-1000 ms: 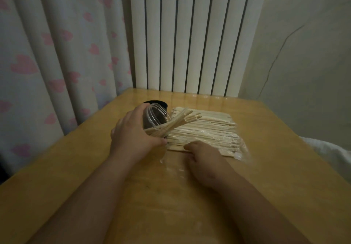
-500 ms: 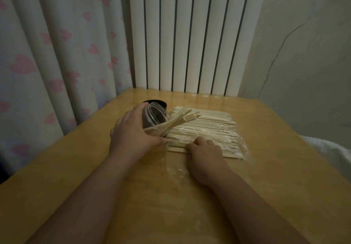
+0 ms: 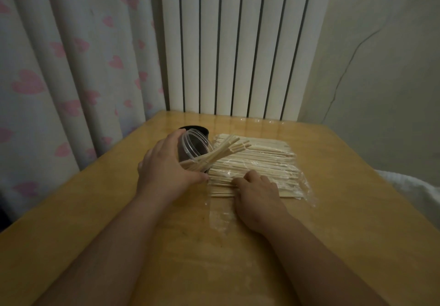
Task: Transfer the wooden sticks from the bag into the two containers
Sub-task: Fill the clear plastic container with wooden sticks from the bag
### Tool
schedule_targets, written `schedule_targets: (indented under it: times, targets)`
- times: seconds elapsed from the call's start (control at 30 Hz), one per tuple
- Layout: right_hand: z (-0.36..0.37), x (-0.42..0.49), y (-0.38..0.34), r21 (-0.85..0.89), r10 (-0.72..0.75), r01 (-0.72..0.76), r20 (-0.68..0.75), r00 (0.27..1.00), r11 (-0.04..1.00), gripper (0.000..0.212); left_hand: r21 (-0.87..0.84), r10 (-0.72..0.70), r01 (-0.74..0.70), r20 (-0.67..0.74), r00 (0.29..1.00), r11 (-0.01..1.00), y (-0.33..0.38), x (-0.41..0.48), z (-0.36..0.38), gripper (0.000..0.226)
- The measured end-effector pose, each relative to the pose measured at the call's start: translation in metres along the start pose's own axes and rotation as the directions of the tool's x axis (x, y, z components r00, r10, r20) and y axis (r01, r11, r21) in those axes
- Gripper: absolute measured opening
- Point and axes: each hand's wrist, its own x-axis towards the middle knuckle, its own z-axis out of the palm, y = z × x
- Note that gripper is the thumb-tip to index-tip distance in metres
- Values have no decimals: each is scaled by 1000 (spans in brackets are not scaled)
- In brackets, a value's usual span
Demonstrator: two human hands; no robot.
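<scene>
The left hand (image 3: 166,168) grips a clear round plastic jar (image 3: 194,147), which is tilted rightward with pale wooden sticks (image 3: 228,149) poking out. A black round container (image 3: 202,129) stands just behind it. More sticks lie in the clear plastic bag (image 3: 307,187) on the wooden table (image 3: 352,222). The right hand (image 3: 258,197), fingers bent, rests on their near edge, farther forward than a second ago; I cannot tell whether it is pinching any.

Two bare forearms are shown, uncovered along the whole length that is visible, with no fabric reaching past the lower edge. The left forearm (image 3: 107,246) is ended by a bare left hand (image 3: 166,165), the right forearm (image 3: 316,258) by a bare right hand (image 3: 257,196). Rounded knuckles are made out; finer detail is lost in the dim light.
</scene>
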Motion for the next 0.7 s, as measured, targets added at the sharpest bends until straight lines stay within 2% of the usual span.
schedule_targets:
  times: [0.7]
  targets:
    - [-5,0,-1,3,16,-16,-1,1000,1000,28,0,-1,1,9,1000,1000,3,-1,-1,112]
